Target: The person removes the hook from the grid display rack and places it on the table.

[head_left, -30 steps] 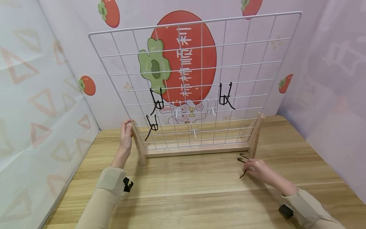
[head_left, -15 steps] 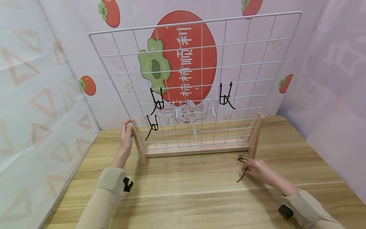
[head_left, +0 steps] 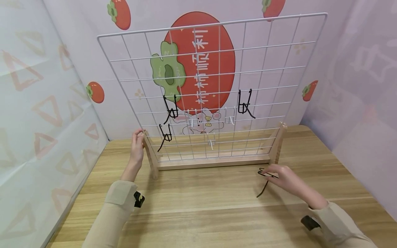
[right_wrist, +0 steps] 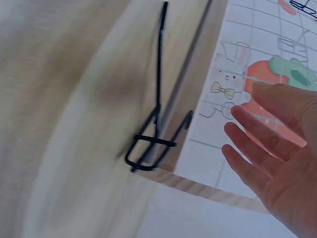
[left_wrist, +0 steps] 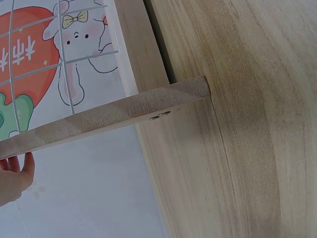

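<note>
A white wire grid panel (head_left: 190,74) stands upright in a wooden stand (head_left: 214,161). My left hand (head_left: 136,146) grips the top of the stand's left upright; in the left wrist view its fingertips (left_wrist: 28,161) meet the edge of the wood. A black wire hook (head_left: 263,188) with a long bent prong lies on the table in front of the stand's right foot. Just over its looped end is my right hand (head_left: 286,179). The right wrist view shows this hand's fingers spread and apart from the hook (right_wrist: 151,144).
Two black hooks hang at the panel's left, an upper hook (head_left: 171,112) and a lower hook (head_left: 166,137); another black hook (head_left: 244,106) hangs at the right. Several small white hooks (head_left: 211,142) hang between them. A patterned backdrop (head_left: 347,69) stands behind the wooden table (head_left: 198,213).
The black hook first turned and lowered a little in my right hand. Now that hand has let go of it, loosened its fingers and shifted slightly right. My left hand has stayed put.
</note>
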Available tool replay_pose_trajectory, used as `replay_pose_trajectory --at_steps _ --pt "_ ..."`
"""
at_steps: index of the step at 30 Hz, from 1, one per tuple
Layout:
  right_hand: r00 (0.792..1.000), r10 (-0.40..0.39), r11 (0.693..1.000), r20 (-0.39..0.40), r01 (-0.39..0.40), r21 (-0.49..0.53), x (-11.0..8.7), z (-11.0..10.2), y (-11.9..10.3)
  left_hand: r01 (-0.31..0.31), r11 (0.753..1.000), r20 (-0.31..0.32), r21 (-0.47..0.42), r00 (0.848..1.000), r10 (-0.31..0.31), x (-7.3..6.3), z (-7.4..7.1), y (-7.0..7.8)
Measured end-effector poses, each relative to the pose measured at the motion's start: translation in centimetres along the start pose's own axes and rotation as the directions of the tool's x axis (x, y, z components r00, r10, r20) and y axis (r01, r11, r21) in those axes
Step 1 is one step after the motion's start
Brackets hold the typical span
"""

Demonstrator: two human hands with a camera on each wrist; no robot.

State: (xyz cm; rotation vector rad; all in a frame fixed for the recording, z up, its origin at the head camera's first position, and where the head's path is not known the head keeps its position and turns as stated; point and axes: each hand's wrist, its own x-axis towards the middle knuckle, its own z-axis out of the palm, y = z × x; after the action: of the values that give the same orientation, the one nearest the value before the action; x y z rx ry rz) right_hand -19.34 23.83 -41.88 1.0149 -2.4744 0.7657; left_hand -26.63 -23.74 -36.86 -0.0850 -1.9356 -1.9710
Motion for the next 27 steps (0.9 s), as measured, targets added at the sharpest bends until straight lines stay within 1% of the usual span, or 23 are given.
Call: replay_pose_trajectory --at_steps 4,8,12,16,22,24,27 --pt "1.000 0.006 1.000 0.004 -0.006 -0.011 0.8 -0.7 -0.6 0.002 1.000 -0.001 0.008 1.000 -0.002 0.0 0.0 0.0" --pt "1.000 -0.015 0.999 -0.011 0.015 -0.035 1.7 -1.4 -1.3 0.004 1.000 -0.006 0.013 1.000 -0.004 0.0 0.1 0.1" --pt "0.997 -0.052 0.998 -0.053 0.049 -0.047 2.8 -2.2 -1.9 -0.001 1.000 -0.007 0.018 1.000 0.001 0.1 0.1 0.1" --pt "0.990 -0.097 0.994 -0.103 0.091 -0.061 3.9 -2.7 -2.3 0.003 1.000 -0.009 0.019 1.000 -0.003 0.1 0.0 0.0" --pt "0.968 -0.156 0.986 -0.195 0.142 -0.087 5.6 -3.0 -2.6 0.007 1.000 -0.012 0.009 1.000 -0.007 0.0 0.1 0.0" --pt "0.954 -0.185 0.982 -0.237 0.167 -0.092 6.1 -3.2 -2.8 0.009 1.000 -0.012 0.011 1.000 -0.009 -0.1 0.1 0.0" --pt "0.938 -0.202 0.979 -0.280 0.182 -0.096 6.9 -3.6 -3.2 0.014 1.000 -0.014 0.024 1.000 -0.014 -0.1 0.1 0.1"
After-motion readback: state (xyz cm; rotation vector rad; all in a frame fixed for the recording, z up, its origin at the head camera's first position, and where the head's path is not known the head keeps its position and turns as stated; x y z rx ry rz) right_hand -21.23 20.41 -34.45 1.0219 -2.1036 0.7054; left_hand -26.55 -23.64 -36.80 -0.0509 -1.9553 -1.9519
